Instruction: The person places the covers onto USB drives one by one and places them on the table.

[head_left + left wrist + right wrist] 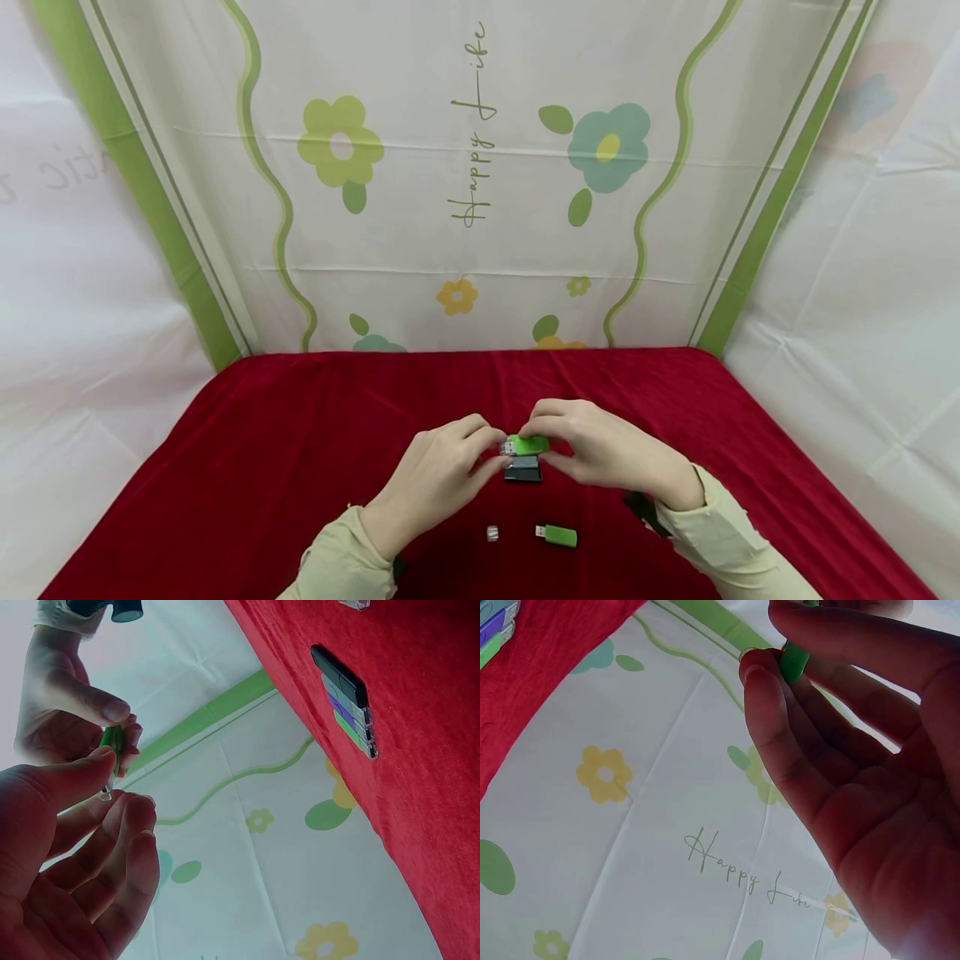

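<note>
Both hands meet above the red cloth at a green USB flash drive (pixel 532 445) with a clear cap (pixel 106 793) over its plug end. My right hand (pixel 603 442) pinches the green body between thumb and fingers. At the other end, my left hand (pixel 442 467) has thumb and fingertips around the clear cap. Below the hands, a row of capped flash drives lies side by side: a black one (pixel 337 675), a grey one (pixel 343 691), a purple one (pixel 342 710) and a green one (pixel 348 729). The hands partly cover this row in the head view.
Nearer the body lie a loose clear cap (pixel 492 533) and an uncapped green flash drive (pixel 557 536), its metal plug pointing left. Red cloth (pixel 300 467) covers the table. A white flowered curtain (pixel 405 225) hangs behind it, with white fabric on both sides.
</note>
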Available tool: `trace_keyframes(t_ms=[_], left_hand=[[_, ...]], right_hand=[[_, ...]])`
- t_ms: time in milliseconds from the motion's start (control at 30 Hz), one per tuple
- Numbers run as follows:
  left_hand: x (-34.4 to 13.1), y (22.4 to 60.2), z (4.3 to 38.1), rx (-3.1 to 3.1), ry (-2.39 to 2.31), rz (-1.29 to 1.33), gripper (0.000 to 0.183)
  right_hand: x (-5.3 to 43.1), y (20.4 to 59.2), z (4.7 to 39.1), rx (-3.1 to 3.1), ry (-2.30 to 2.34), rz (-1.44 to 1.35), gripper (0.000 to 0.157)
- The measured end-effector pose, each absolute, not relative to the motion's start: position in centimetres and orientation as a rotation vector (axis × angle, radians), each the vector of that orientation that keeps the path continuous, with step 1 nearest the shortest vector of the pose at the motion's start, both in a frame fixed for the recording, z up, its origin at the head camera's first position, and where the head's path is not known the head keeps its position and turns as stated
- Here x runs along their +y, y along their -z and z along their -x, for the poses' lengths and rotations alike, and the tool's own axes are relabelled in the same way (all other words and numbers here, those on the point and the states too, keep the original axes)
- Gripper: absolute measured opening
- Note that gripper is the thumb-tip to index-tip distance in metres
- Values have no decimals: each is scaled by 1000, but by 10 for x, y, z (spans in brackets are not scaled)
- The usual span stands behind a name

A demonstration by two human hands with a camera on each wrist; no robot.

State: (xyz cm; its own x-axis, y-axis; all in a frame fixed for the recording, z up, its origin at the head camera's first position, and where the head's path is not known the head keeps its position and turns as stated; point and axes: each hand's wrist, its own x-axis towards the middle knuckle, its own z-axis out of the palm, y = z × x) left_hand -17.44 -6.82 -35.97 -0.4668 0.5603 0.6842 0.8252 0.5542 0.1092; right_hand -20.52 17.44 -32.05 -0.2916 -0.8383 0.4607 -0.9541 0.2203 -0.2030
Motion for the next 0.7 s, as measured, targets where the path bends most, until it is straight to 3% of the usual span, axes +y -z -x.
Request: trace_keyframes(t_ms=[700], left_hand=[[-68,361,175,-2202,562,1109,20]], right_hand=[[172,322,205,-2243,-660,-1718,34]])
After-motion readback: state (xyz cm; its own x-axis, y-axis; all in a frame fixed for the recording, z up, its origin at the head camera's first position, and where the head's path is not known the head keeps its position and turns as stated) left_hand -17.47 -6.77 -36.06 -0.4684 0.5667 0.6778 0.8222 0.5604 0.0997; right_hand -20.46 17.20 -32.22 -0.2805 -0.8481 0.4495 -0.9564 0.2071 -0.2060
